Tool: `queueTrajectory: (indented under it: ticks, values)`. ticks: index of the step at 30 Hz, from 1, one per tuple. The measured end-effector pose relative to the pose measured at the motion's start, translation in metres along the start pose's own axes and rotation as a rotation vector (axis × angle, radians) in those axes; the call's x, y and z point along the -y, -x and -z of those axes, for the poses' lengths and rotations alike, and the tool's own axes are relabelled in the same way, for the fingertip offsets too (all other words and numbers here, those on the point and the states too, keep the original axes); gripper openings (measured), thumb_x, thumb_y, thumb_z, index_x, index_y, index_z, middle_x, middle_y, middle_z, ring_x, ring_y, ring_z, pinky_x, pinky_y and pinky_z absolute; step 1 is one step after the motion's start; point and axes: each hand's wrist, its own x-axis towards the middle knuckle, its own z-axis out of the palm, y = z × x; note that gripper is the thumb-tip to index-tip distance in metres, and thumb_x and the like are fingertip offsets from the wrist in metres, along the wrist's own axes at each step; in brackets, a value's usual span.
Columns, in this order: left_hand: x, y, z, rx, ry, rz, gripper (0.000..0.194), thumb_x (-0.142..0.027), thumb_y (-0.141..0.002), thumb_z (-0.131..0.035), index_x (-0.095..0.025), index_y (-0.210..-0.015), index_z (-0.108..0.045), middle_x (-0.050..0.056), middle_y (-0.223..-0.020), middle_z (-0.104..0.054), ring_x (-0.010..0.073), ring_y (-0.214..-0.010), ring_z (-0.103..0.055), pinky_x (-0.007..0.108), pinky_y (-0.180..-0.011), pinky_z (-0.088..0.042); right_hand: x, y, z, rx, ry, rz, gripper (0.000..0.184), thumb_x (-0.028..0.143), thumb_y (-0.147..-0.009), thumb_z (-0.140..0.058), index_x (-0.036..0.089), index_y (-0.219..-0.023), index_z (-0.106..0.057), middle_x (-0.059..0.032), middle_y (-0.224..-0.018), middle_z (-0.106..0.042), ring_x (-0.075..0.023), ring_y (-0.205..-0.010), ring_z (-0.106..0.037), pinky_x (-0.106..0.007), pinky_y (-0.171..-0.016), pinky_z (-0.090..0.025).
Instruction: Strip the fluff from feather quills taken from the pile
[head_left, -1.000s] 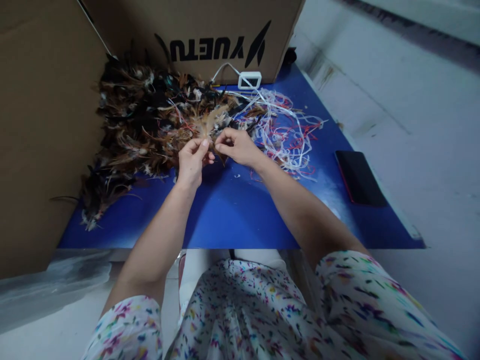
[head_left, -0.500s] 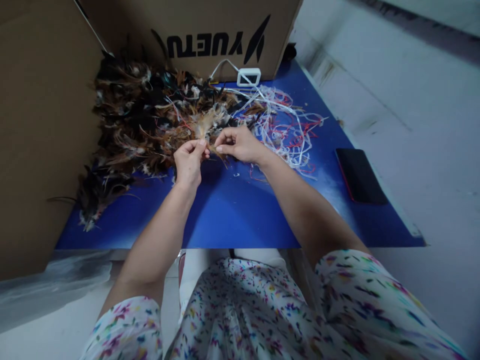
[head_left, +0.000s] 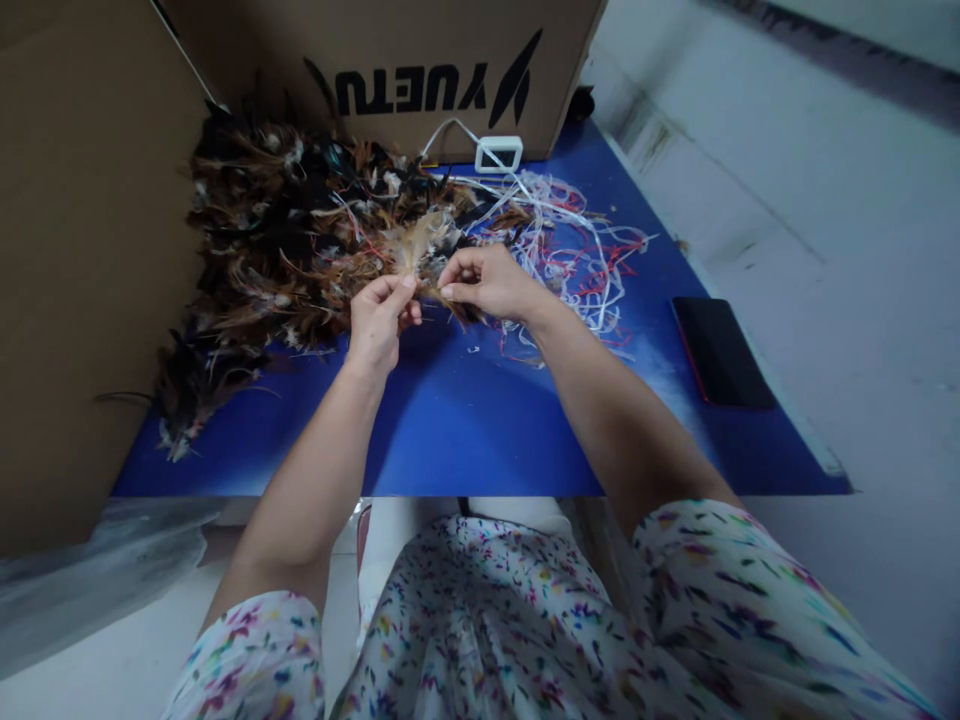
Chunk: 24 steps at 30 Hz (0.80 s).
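My left hand (head_left: pixel 380 318) pinches the base of a pale tan feather tuft (head_left: pixel 418 245) between thumb and fingers. Just to its right, my right hand (head_left: pixel 480 284) has thumb and forefinger pressed together by some small brown feathers (head_left: pixel 455 302); whether it grips one of them is too small to tell. A broad pile of brown and black feathers (head_left: pixel 262 240) lies behind and to the left of both hands. Right of my right hand spreads a tangle of white and red strings (head_left: pixel 570 250).
A large cardboard box (head_left: pixel 420 40) stands at the back, and another cardboard panel (head_left: pixel 67 250) rises at the left. A small white-framed device (head_left: pixel 498 154) sits against the box. A dark phone (head_left: pixel 721 352) lies on the blue table (head_left: pixel 480 430) at the right.
My right hand has shifted slightly right and up, widening the gap from my left hand. My left hand stays on the tuft, nearly still.
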Motion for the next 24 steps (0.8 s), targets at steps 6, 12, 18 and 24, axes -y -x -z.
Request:
queueTrajectory:
  ticks: [6,12,18,24]
  values:
    - [0.005,0.001,0.0,0.03,-0.187,-0.125,0.022,-0.022,-0.078,-0.084,-0.018,-0.062,-0.07,-0.005,-0.052,-0.058,0.0025,-0.035,-0.04,0.018,-0.037,-0.03,0.0,0.0,-0.001,0.021,-0.014,0.0,0.013,0.004,-0.075,-0.071,0.016,-0.075,-0.065,0.0026,-0.067,-0.063,-0.0102,-0.061,-0.052,-0.026,-0.062,-0.041]
    - [0.008,-0.002,0.0,-0.069,-0.201,-0.131,0.024,-0.014,-0.078,-0.079,-0.017,-0.058,-0.067,-0.004,-0.047,-0.057,0.0047,-0.043,-0.048,0.016,-0.046,-0.039,-0.002,0.001,-0.002,0.038,0.031,0.053,0.009,0.007,-0.074,-0.07,0.016,-0.076,-0.068,0.004,-0.062,-0.06,-0.0089,-0.055,-0.045,-0.026,-0.057,-0.034]
    - [0.007,-0.001,-0.002,-0.128,-0.192,-0.114,0.028,-0.007,-0.082,-0.07,-0.017,-0.056,-0.065,-0.005,-0.046,-0.055,0.0046,-0.042,-0.046,0.017,-0.046,-0.039,-0.006,-0.001,0.001,0.07,0.05,0.036,0.01,0.008,-0.073,-0.071,0.017,-0.077,-0.069,0.0035,-0.063,-0.061,-0.0093,-0.056,-0.047,-0.026,-0.057,-0.035]
    - [0.004,-0.004,0.003,-0.164,-0.149,-0.099,0.024,-0.016,-0.086,-0.074,-0.018,-0.063,-0.066,-0.004,-0.049,-0.058,0.0061,-0.043,-0.05,0.019,-0.046,-0.04,-0.013,-0.001,-0.003,0.078,0.128,0.001,0.01,0.008,-0.075,-0.07,0.017,-0.078,-0.071,0.0042,-0.061,-0.06,-0.0098,-0.056,-0.048,-0.026,-0.058,-0.036]
